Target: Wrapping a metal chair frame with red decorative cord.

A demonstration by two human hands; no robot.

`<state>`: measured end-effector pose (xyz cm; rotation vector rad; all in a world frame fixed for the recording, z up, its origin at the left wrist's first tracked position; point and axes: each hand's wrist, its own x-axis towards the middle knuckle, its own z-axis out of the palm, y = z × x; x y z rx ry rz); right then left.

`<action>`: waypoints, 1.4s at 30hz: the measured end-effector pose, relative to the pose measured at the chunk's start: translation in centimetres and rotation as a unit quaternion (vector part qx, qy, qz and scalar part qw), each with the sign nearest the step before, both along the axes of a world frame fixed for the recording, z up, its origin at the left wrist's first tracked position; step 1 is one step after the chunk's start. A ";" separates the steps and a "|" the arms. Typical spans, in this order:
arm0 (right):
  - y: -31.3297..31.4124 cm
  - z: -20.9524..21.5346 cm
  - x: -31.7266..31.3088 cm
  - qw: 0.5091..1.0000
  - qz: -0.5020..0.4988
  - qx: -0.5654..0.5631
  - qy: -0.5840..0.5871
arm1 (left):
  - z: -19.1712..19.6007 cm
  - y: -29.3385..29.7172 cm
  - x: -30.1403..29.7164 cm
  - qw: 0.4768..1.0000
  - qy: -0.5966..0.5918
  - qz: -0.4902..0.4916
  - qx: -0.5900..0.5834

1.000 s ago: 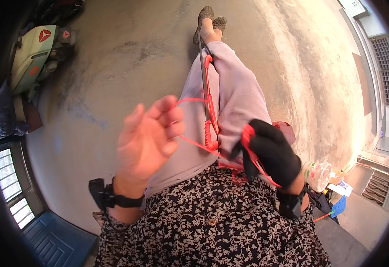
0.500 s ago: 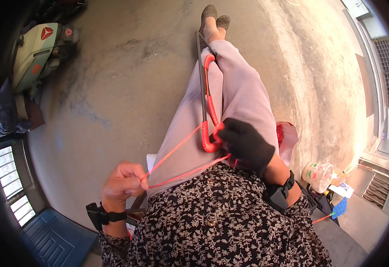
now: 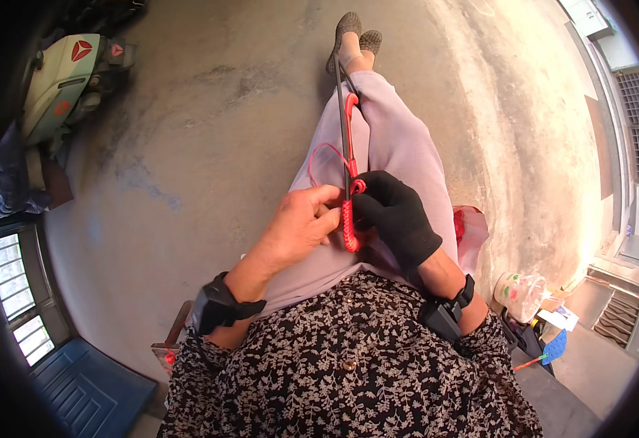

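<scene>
A dark thin metal frame (image 3: 343,135) lies lengthwise over my lap and legs, its near end bent in a curve and bound with red cord wrapping (image 3: 349,226). My right hand (image 3: 400,223), in a black glove, is closed on the frame beside the wrapped bend, next to a small coil of red cord (image 3: 358,186). My bare left hand (image 3: 301,225) is at the frame's left side, its fingers bent and pinched close to the rod. A loose loop of red cord (image 3: 324,144) arches up above the left fingers; the fingertips are partly hidden behind the rod.
A blue plastic stool or panel (image 3: 89,387) is at the lower left, below a barred window. A scooter (image 3: 60,87) stands at the far left. To my right are a red bag (image 3: 469,230), a clear plastic bag (image 3: 524,296) and a blue swatter-like piece (image 3: 555,347).
My left hand has moved right and up from the side to the frame, and the taut cord has slackened into a loop. My right hand stays by the wrapped bend; the frame has tilted slightly.
</scene>
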<state>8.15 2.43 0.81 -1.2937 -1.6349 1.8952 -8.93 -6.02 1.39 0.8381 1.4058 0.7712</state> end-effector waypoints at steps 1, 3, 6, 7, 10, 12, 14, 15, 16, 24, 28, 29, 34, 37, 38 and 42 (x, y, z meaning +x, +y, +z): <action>-0.1 0.4 -0.2 0.996 -0.009 -0.071 0.046 | 0.5 0.2 0.2 0.999 0.054 0.003 -0.005; 0.5 0.9 0.1 0.999 0.000 -0.043 0.013 | -0.1 -0.4 0.2 0.997 0.018 0.074 0.003; 2.0 1.2 0.9 0.999 -0.010 0.036 -0.028 | 0.0 -1.3 -1.9 0.981 -0.076 0.177 0.022; 2.3 1.2 1.0 0.972 -0.007 0.228 -0.057 | 0.6 -1.7 -2.6 0.958 -0.148 0.239 0.057; 1.9 4.0 -0.6 0.910 0.001 0.399 -0.116 | 4.9 -3.3 -5.2 0.931 -0.229 0.254 0.128; 1.8 5.0 -2.7 0.828 0.098 0.547 -0.077 | 8.7 -5.0 -5.9 0.899 -0.290 0.256 0.207; 2.8 4.3 -3.5 0.818 0.174 0.549 -0.015 | 11.5 -5.9 -7.5 0.853 -0.313 0.201 0.365; 3.1 4.1 -3.6 0.797 0.254 0.546 0.047 | 13.8 -6.1 -8.4 0.854 -0.304 0.202 0.372; 3.1 4.5 -3.5 0.797 0.256 0.544 0.054 | 15.3 -6.6 -9.0 0.854 -0.289 0.209 0.379; 1.8 8.2 1.6 0.952 0.050 -0.181 0.242 | 8.1 -3.9 -6.3 0.956 0.085 0.262 0.102; 0.0 8.5 1.9 0.956 0.007 -0.210 0.206 | 3.2 -1.7 1.0 0.985 0.094 0.113 0.095; -0.3 8.5 2.3 0.957 0.003 -0.207 0.206 | 2.5 -1.4 1.8 0.985 0.091 0.109 0.098; -0.3 8.8 3.6 0.960 0.022 -0.205 0.191 | 2.1 -1.4 2.3 0.970 0.209 0.073 0.103; 1.9 9.7 2.6 0.966 -0.018 -0.152 0.206 | 0.8 -2.5 1.0 0.976 -0.003 0.191 0.109; 2.8 10.1 2.6 0.969 -0.040 -0.130 0.208 | 1.5 -2.2 -0.2 0.968 -0.064 0.223 0.095; 4.5 4.5 2.5 0.937 -0.038 0.341 -0.066 | 3.5 -2.1 -3.4 0.935 -0.009 0.328 0.137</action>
